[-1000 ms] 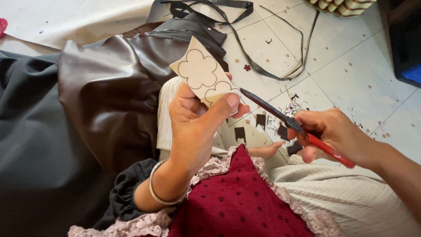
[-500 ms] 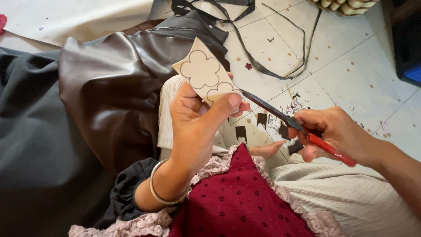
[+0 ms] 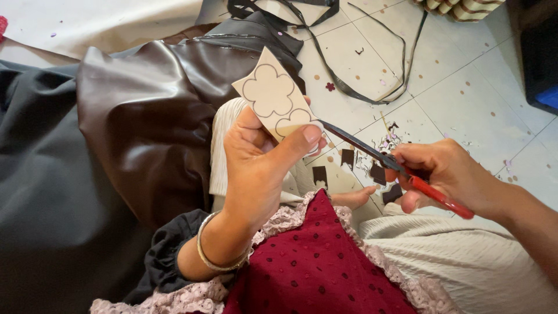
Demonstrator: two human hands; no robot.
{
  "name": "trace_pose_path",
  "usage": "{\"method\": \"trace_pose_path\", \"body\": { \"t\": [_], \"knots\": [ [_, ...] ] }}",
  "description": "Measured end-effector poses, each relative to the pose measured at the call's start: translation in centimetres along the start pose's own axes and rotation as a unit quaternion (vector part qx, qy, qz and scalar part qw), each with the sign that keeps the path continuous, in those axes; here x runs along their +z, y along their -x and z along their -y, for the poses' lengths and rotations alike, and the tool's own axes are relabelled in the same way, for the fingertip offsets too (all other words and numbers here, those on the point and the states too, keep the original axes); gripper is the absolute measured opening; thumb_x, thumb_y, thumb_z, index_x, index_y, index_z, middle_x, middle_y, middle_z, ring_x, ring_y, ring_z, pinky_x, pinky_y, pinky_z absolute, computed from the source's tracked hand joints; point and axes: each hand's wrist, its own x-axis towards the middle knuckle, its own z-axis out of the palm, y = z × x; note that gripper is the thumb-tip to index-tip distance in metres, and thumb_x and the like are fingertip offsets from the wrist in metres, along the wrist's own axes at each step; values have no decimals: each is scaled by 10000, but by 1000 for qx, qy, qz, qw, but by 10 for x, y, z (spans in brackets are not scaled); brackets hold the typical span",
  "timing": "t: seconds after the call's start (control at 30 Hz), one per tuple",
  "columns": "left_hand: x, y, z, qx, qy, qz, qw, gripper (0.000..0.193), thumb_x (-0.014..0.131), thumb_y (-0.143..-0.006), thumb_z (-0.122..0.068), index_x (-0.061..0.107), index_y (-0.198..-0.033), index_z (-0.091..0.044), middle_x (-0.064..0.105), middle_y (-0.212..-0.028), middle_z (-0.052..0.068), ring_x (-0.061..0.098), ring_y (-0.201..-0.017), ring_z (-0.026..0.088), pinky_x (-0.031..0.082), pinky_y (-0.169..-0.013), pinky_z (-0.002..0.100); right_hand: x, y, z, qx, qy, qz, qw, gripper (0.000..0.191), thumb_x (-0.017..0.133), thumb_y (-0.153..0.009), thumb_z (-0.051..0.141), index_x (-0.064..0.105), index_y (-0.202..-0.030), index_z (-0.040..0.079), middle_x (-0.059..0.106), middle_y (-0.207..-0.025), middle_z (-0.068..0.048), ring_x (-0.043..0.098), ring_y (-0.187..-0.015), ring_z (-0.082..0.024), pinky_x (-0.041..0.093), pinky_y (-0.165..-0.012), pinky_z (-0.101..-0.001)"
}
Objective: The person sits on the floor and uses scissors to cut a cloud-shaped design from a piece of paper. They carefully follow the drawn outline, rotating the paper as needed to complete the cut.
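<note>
My left hand [image 3: 256,163] pinches a small pale card [image 3: 273,96] with flower outlines drawn on it, thumb and fingers clamped on its lower edge. My right hand [image 3: 450,174] grips red-handled scissors [image 3: 378,156]. The dark blades point left and meet the card's lower right corner, just by my left thumb. A metal bangle sits on my left wrist.
Dark brown leather sheets [image 3: 145,116] and a grey cloth [image 3: 46,203] lie to the left. Black leather strips [image 3: 360,87] curl on the white tiled floor [image 3: 465,99], with small dark offcuts [image 3: 349,157] scattered near my foot. Maroon and cream clothing covers my lap.
The scissor blades have stayed at the card's lower right corner. Both hands have shifted only slightly.
</note>
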Motion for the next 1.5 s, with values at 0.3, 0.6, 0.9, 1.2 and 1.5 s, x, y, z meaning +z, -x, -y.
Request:
{"method": "trace_pose_path", "body": {
  "t": [0.3, 0.6, 0.9, 1.2, 1.5],
  "knots": [
    [2, 0, 1, -5, 9, -10, 1000, 227, 727, -963, 68, 631, -1163, 18, 730, -1045, 101, 698, -913, 152, 602, -865, 310, 4, -1, 6, 6, -21, -22, 999, 546, 819, -477, 495, 663, -812, 92, 519, -529, 17, 464, -469, -101, 356, -423, -297],
    [1, -1, 0, -7, 4, 6, 1000, 249, 719, -968, 105, 635, -1187, 21, 723, -1032, 94, 693, -913, 150, 591, -860, 300, -1, 0, 17, -1, -8, -24, 1000, 505, 910, -529, 399, 621, -802, 87, 517, -534, 9, 433, -483, -106, 374, -423, -309],
    [1, -2, -5, -26, -29, 7, 999, 292, 718, -945, 108, 641, -1216, 29, 723, -1010, 86, 703, -887, 141, 595, -831, 285, -3, 4, 5, 6, 12, -13, 1000, 550, 866, -484, 502, 637, -786, 105, 527, -515, 0, 438, -454, -122, 367, -417, -321],
    [-1, -3, -8, -23, -50, 23, 998, 294, 726, -957, 92, 639, -1232, 37, 724, -1008, 87, 702, -890, 135, 596, -822, 282, -2, 7, -20, -6, 67, 13, 998, 520, 835, -526, 521, 665, -850, 151, 498, -565, 33, 425, -492, -102, 347, -443, -298],
    [0, -4, -12, -19, -68, 36, 997, 293, 744, -952, 83, 643, -1223, 36, 725, -1049, 79, 694, -930, 120, 588, -858, 274, -1, 6, -18, 10, 14, 19, 1000, 644, 885, -452, 561, 627, -775, 67, 529, -513, -10, 443, -488, -135, 371, -423, -315]
  ]
}}
